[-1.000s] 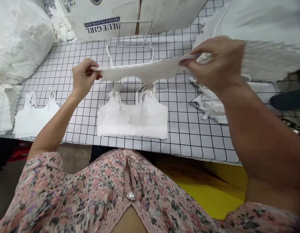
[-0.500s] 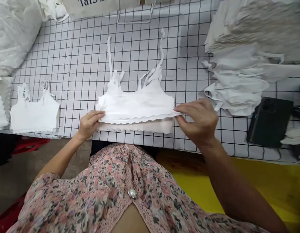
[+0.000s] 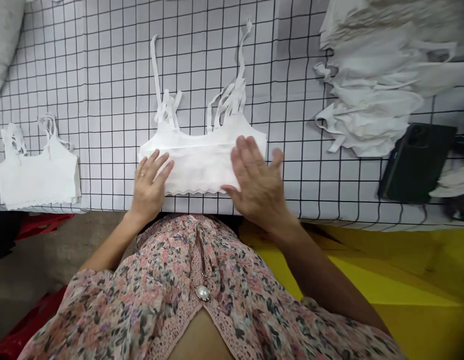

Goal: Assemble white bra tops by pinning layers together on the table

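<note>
Being pressed at near edge of table (image 3: 104, 75): white top (image 3: 201, 160) | left hand (image 3: 149, 182), right hand (image 3: 256, 182) laid flat, fingers spread | judged soft, light; best pinched at side seams.

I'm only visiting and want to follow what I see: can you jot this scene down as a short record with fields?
surface: checked cloth over a table
left hand: open, flat on the left end of the white top
right hand: open, flat on its right end
straps: point away from the person
far left: second white top
right: pile of white garments, dark phone beside it
</note>
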### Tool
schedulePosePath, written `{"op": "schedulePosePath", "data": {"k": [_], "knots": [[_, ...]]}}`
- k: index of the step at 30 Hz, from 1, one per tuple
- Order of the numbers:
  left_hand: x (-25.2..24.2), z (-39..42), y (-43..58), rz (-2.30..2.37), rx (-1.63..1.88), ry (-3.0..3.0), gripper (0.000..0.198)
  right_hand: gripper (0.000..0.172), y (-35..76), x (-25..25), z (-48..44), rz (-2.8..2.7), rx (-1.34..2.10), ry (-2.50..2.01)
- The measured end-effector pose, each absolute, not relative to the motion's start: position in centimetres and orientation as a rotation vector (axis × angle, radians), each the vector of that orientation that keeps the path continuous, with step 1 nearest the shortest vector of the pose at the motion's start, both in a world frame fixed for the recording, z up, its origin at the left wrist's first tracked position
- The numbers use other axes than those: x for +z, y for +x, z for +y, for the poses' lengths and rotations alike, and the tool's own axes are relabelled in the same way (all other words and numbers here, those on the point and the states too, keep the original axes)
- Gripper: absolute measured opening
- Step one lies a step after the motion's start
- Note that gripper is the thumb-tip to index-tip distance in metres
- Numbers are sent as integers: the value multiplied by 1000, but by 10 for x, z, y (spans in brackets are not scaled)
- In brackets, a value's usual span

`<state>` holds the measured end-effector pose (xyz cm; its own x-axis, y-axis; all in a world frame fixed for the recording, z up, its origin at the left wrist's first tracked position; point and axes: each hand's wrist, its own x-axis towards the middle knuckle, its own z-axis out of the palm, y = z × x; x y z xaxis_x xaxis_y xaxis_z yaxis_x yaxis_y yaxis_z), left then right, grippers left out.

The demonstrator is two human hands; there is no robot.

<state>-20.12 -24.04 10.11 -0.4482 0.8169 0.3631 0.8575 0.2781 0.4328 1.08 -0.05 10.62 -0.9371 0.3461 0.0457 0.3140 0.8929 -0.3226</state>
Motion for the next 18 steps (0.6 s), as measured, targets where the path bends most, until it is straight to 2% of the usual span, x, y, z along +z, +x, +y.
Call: {"op": "schedulePosePath", "data": {"k": [1,3,5,6,8,10,15,18], "knots": [[93,-231,-196,-2522,-860,-1605,67,80,2,101,-5,-3002,486,-537],[77,-220,-185,-2662,-791,-1540,84,89,-1,87,-10,-3042,493,-577],[66,-221,-178,-2747,-763,-1453,98,93,10,73,-10,-3027,462,-611],[64,-224,-177,-2758,-760,-1431,99,94,18,69,-7,-3009,436,-609],[69,-231,-184,-2735,-777,-1426,89,92,29,66,5,-2945,387,-561],[83,-234,-206,-2669,-845,-1409,69,84,24,73,24,-2826,382,-505],[120,-200,-315,-2522,-1201,-1290,29,37,-78,109,84,-2511,590,-365],[123,-148,-379,-2692,-1369,-1163,20,23,-177,119,114,-2522,723,-300]]}}
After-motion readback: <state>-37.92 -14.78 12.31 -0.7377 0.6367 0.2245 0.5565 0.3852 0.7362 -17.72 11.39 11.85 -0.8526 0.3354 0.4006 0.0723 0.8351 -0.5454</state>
